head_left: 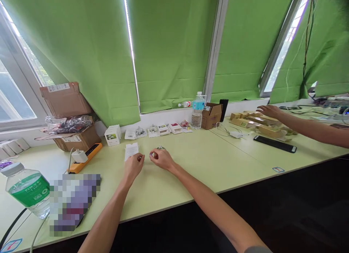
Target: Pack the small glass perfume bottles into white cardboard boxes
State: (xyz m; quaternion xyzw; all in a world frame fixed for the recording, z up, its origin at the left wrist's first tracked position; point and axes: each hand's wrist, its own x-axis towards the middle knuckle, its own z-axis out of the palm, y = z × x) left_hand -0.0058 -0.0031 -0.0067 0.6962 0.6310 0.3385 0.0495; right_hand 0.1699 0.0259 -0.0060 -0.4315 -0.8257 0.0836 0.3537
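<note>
My left hand (134,166) is closed in a pinch, resting by the near end of a white printed paper (132,149). Anything between its fingertips is too small to make out. A short gap to the right, my right hand (163,159) also has thumb and forefinger curled together, with a tiny purplish spot at the tips that I cannot name. Just behind that hand the top of a small clear, shiny object (160,147) peeks out. Farther back stand a stack of white boxes (112,135) and a clear glass ornament (140,131) beside opened white packaging.
An orange power strip (86,157), a large water bottle (28,189) and a blurred-out flat item (75,202) lie left. Cartons (72,138) stand behind them. Another water bottle (197,111) is at the back. At right, another person's hand (268,111) reaches over yellowish boxes (252,120) near a black phone-like slab (275,143).
</note>
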